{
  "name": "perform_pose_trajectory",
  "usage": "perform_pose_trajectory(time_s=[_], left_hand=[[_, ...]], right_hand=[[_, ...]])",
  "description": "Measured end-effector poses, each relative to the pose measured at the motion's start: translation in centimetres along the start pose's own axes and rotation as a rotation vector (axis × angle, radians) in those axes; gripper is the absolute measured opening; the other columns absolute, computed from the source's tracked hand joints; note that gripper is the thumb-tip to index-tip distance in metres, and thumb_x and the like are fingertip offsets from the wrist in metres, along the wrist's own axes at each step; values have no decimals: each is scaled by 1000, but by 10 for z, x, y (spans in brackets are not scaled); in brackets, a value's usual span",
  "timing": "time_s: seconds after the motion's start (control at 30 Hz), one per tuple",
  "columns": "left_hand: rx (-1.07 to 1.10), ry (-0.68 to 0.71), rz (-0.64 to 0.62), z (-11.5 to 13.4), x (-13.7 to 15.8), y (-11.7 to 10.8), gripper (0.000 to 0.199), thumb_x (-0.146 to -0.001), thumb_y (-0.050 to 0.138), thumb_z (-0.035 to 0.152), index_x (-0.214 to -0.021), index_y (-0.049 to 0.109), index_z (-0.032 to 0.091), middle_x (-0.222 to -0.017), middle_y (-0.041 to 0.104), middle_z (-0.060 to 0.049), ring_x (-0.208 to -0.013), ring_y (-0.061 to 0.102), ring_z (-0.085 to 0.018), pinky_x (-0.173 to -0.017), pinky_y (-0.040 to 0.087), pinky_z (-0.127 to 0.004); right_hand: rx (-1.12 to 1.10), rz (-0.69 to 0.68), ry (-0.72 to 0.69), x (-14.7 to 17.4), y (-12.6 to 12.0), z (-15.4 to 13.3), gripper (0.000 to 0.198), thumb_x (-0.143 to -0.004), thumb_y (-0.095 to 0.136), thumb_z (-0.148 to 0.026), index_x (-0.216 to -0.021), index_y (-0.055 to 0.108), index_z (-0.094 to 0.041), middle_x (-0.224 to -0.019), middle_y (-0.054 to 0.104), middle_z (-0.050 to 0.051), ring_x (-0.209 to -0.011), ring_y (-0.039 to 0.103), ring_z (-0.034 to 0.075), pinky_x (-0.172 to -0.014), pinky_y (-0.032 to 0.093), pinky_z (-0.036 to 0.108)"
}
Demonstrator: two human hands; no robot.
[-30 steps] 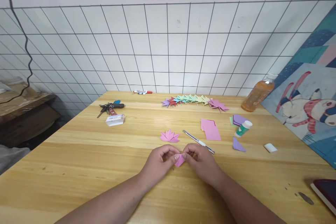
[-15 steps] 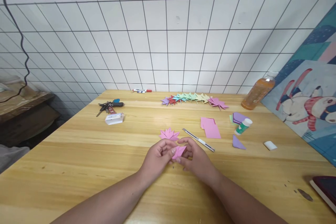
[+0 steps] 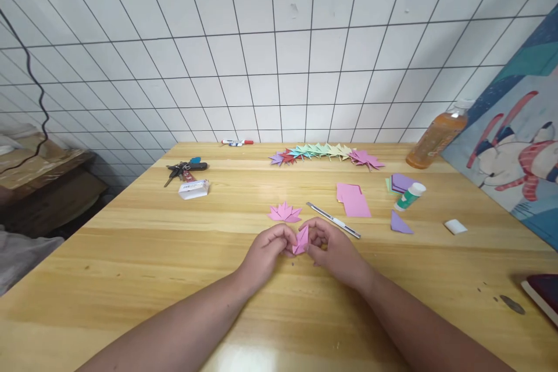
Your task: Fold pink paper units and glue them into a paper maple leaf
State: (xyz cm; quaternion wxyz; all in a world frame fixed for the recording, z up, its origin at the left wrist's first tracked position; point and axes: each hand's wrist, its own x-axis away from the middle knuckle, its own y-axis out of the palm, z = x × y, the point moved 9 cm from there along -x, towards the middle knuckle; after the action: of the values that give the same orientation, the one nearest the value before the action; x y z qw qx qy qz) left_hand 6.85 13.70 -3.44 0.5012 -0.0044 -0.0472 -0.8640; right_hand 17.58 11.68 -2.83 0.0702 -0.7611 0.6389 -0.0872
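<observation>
A small folded piece of pink paper (image 3: 300,240) is held between my two hands, a little above the wooden table. My left hand (image 3: 269,250) pinches its left side, fingers closed. On the other side, the fingers of my right hand (image 3: 333,251) are curled against its right edge. Just beyond my hands lies a pink pointed folded-paper piece (image 3: 285,212). A utility knife (image 3: 333,220) rests slantwise past my right hand. Pink paper sheets (image 3: 355,201) lie behind the knife.
A row of colourful folded-paper pieces (image 3: 322,152) lies near the tiled wall. To the right are a glue stick (image 3: 410,196), purple folded paper (image 3: 400,222), an eraser (image 3: 455,226) and a bottle (image 3: 438,136). Keys (image 3: 185,171), a small white box (image 3: 193,189) and markers (image 3: 238,143) are left.
The pink paper between my hands has been turned, so its point now faces up. My view has tilted slightly, shifting the scene upward and to the right.
</observation>
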Motion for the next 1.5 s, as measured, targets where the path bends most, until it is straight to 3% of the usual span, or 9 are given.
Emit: perform_pose_trajectory(time_s=[0.07, 0.17, 0.33, 0.57, 0.73, 0.87, 1.13, 1.37, 1.5], left_hand=[[-4, -4, -4, 0, 1, 1, 20, -82, 50, 34, -74, 52, 16, -67, 60, -2, -62, 58, -14, -60, 45, -26], [-24, -11, -12, 1, 1, 5, 26, -77, 59, 40, -83, 49, 18, -65, 59, 1, -58, 56, -12, -57, 43, -24], [-148, -118, -126, -7, 0, 14, 33, -77, 58, 45, -78, 57, 13, -72, 64, -6, -64, 58, -13, -59, 42, -24], [-177, -126, -200, -10, 1, 14, 34, -80, 54, 45, -78, 62, 12, -72, 66, -6, -64, 58, -13, -60, 42, -22], [-182, -99, -150, -6, 0, 11, 39, -83, 48, 49, -81, 62, 13, -72, 66, -6, -63, 58, -13, -58, 42, -23], [-158, -93, -139, -5, -1, 11, 35, -79, 55, 47, -74, 61, 13, -66, 63, -4, -58, 55, -11, -57, 41, -22], [-152, -126, -99, -9, -2, 9, 31, -76, 58, 44, -75, 61, 13, -68, 66, -5, -60, 59, -12, -58, 45, -23], [-67, -105, -40, -9, -4, 2, 28, -76, 60, 41, -80, 60, 13, -71, 66, -5, -63, 62, -13, -56, 46, -22], [-68, -120, -15, -12, -4, 0, 28, -75, 62, 41, -83, 59, 14, -75, 67, -6, -67, 64, -14, -57, 47, -22]], right_hand=[[103, -18, -68, 2, 2, -7, 16, -71, 50, -12, -85, 52, -20, -66, 52, -4, -54, 44, 7, -50, 37, 19], [172, -22, -110, 5, 2, -11, 25, -72, 50, -11, -93, 52, -22, -68, 54, -5, -52, 43, 7, -50, 35, 19], [72, 21, -44, 3, -9, -5, 33, -72, 52, -13, -103, 46, -23, -67, 51, -5, -55, 46, 9, -52, 38, 20], [66, -25, -64, 0, -13, -5, 33, -73, 51, -13, -104, 49, -21, -68, 49, -5, -52, 43, 7, -50, 35, 21], [117, -60, -82, 1, -13, -5, 39, -72, 50, -11, -110, 52, -22, -67, 47, -5, -53, 41, 7, -51, 34, 21], [126, -70, -84, 3, -10, -4, 42, -73, 50, -13, -114, 51, -24, -69, 49, -5, -53, 40, 7, -51, 34, 20], [179, 0, -106, 0, -15, -6, 39, -75, 52, -16, -114, 51, -23, -74, 55, -3, -55, 42, 8, -55, 38, 21], [414, 53, -217, 5, -10, -19, 31, -72, 57, -18, -102, 54, -25, -89, 62, -1, -56, 48, 8, -56, 40, 22], [481, 95, -214, 4, -11, -20, 18, -73, 58, -21, -90, 60, -23, -82, 64, -2, -55, 49, 9, -56, 40, 23]])
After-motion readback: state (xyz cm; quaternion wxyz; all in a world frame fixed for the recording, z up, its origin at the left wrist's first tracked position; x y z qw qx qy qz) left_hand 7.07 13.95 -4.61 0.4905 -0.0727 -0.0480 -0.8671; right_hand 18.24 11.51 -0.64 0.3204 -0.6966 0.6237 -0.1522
